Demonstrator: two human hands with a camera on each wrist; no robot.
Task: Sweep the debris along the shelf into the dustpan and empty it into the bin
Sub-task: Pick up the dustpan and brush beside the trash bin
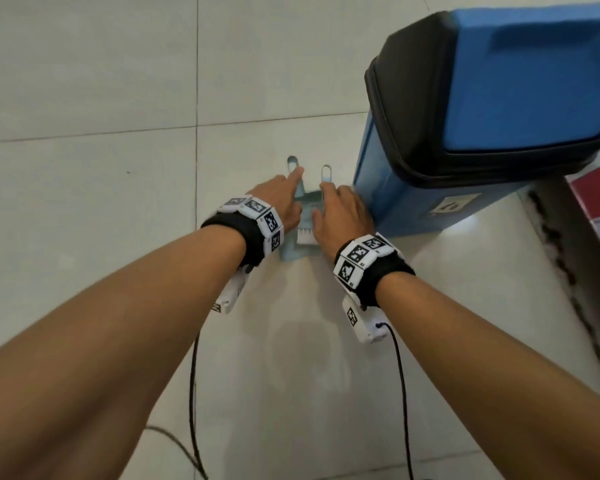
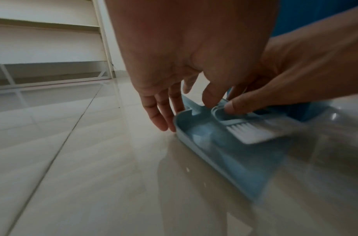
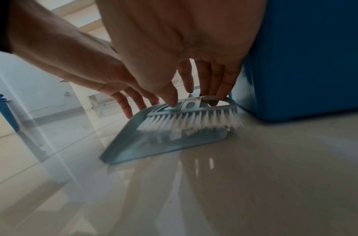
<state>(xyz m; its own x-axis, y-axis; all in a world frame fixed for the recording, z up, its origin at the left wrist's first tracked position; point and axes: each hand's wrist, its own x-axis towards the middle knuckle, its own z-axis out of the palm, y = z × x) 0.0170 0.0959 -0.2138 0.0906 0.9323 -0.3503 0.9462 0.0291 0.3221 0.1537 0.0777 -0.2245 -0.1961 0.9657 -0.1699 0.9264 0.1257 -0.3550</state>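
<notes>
A light blue dustpan [image 1: 288, 251] [image 2: 224, 151] [image 3: 153, 143] lies flat on the tiled floor beside the blue bin [image 1: 395, 188] [image 3: 315, 63]. A brush with white bristles [image 1: 305, 235] [image 2: 252, 132] [image 3: 190, 121] lies in the pan. My left hand [image 1: 281, 199] [image 2: 174, 99] hovers over the pan's left side with straight fingers, the tips touching its rim. My right hand [image 1: 340, 216] [image 3: 194, 97] reaches down onto the brush head, thumb on the near side and fingers on the far side, pinching it. No debris shows in the pan.
The bin has a black swing lid [image 1: 413, 98] and stands right of the pan. White shelving [image 2: 48, 47] stands farther off on the left. A red box [image 1: 596, 202] sits at the right edge. Black cables [image 1: 194, 393] trail from my wrists over the floor.
</notes>
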